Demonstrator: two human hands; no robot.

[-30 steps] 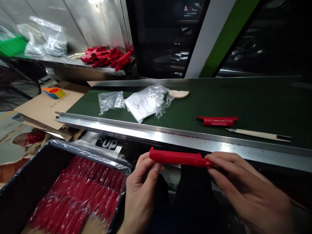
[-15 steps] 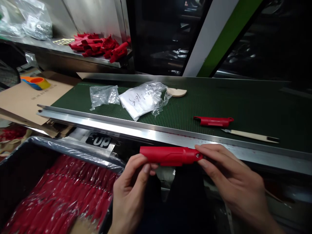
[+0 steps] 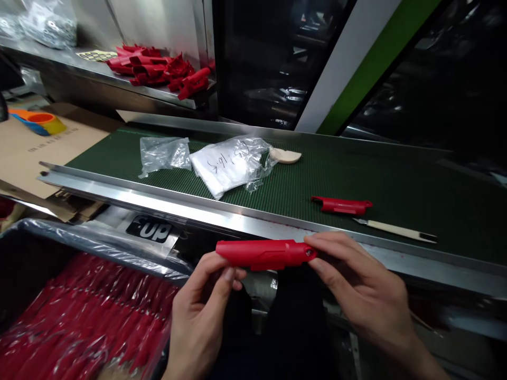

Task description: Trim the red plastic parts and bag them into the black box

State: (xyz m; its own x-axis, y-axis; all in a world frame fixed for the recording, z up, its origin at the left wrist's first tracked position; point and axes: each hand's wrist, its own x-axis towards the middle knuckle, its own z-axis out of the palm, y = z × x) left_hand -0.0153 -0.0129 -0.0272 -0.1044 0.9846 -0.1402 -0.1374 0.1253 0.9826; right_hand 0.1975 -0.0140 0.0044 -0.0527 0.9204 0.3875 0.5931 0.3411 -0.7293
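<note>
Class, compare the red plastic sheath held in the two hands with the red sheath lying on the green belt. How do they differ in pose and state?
The held sheath is gripped at its ends by the left hand and right hand, off any surface; the belt sheath lies untouched on the green belt. The held sheath is in front of the steel rail; the belt sheath lies beyond it, beside a pale-handled blade. Both are red, long and roughly level.

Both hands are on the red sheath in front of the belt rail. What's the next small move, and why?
Probably lift the red sheath forward over the metal rail toward the belt. The left hand and right hand pinch it level at its two ends, just short of the rail, and a like red piece with a pale-handled blade already lies there.
</note>
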